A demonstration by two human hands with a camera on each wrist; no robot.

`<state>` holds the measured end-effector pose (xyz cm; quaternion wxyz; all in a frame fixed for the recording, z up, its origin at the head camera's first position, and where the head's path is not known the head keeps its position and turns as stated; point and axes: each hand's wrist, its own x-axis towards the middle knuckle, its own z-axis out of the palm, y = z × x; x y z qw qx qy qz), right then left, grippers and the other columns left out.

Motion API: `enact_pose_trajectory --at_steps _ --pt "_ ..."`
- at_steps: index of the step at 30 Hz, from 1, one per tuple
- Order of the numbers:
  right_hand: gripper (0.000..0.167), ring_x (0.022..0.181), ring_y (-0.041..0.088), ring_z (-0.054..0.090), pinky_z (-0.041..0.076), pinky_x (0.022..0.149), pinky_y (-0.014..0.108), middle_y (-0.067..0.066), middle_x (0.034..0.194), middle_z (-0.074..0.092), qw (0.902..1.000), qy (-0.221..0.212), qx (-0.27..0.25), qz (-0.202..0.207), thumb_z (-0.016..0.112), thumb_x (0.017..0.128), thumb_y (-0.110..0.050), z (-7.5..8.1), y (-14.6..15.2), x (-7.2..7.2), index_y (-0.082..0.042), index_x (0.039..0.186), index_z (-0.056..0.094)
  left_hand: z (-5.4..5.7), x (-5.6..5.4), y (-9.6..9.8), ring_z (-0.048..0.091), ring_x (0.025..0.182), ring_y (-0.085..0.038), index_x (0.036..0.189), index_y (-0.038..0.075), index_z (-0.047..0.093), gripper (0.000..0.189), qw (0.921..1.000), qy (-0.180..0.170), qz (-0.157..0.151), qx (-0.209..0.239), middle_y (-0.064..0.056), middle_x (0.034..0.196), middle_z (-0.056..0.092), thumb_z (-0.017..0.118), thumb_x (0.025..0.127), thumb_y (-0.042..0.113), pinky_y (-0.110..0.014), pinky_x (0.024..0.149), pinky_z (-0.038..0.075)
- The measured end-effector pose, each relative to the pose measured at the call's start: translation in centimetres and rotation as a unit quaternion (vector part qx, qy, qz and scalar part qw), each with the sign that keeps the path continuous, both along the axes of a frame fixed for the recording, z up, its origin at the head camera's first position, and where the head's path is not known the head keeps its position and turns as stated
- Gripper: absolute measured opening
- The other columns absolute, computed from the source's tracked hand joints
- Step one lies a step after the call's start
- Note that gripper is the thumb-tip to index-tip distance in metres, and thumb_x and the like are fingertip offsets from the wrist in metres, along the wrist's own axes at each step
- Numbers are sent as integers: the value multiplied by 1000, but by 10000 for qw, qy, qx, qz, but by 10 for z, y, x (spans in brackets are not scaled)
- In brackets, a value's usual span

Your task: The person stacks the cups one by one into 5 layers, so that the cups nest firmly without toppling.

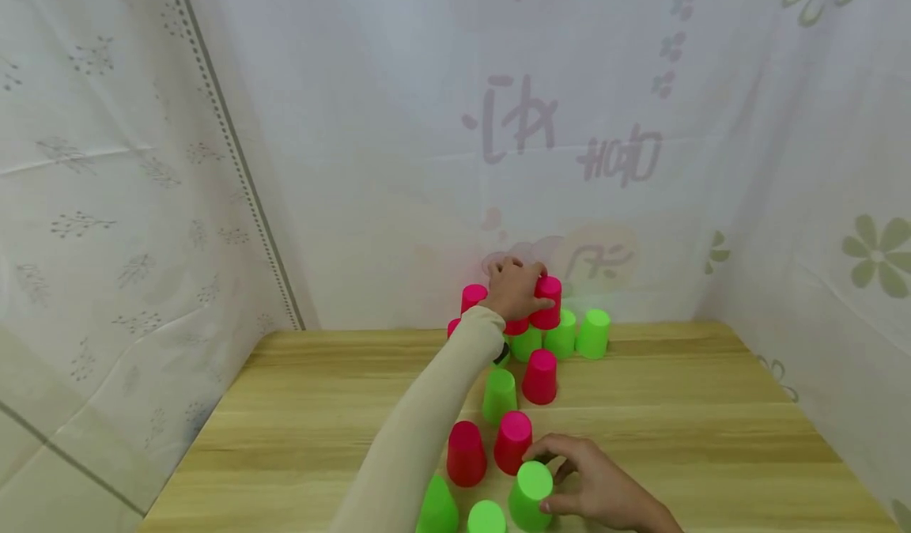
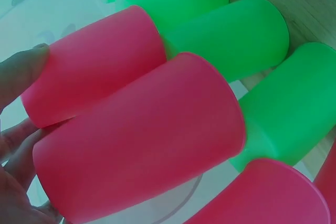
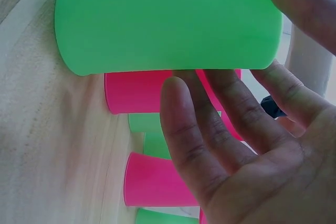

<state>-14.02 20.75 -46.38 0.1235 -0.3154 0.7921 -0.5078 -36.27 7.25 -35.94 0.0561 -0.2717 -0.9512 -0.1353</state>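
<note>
At the back of the table, my left hand (image 1: 514,288) grips an upside-down red cup (image 1: 546,304) with thumb and fingers on its sides. That cup sits on the row of green cups (image 1: 561,335). In the left wrist view, the thumb lies on the gripped red cup (image 2: 100,66), and a neighbouring red cup (image 2: 142,140) overlaps it. Near the front edge, my right hand (image 1: 594,481) has its thumb and fingers around an upside-down green cup (image 1: 530,497). The right wrist view shows the thumb at the narrow end of this green cup (image 3: 168,22), some fingers partly behind it.
Between the hands stand more upside-down cups: red ones (image 1: 539,376) and a green one (image 1: 500,396). Another green cup (image 1: 487,517) is at the front, partly cut off. Patterned cloth (image 1: 398,161) hangs behind the wooden table (image 1: 683,406) and on both sides.
</note>
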Motion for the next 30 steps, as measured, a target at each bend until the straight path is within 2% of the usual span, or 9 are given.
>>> enact_pose_trajectory --at_steps 9,14,26,30 --pt "41 106 3 60 57 83 26 0 119 67 9997 -201 -145 80 76 89 -17 -2 0 2 -8 126 61 -4 4 1 49 131 -27 136 23 57 54 9992 260 24 -317 0 118 71 70 90 49 -49 101 35" --pt "41 105 3 61 58 82 26 -1 119 68 9998 -145 -140 77 76 88 -19 -4 0 2 -9 126 61 -2 4 0 50 132 -28 138 22 55 54 9982 372 -55 -464 0 118 72 69 92 46 -50 101 36" --pt "43 107 3 60 58 79 26 4 120 68 9998 56 -186 52 77 88 -19 -1 1 1 -10 127 61 4 -1 -1 51 130 -30 135 19 56 50 9987 288 -23 -426 0 106 75 68 93 44 -49 99 31" --pt "42 106 3 61 57 78 25 4 119 69 9996 215 -180 5 78 87 -19 0 1 1 -10 125 62 4 -1 -3 49 132 -30 139 20 54 52 9994 170 -71 -292 -1 110 74 68 94 43 -50 100 29"
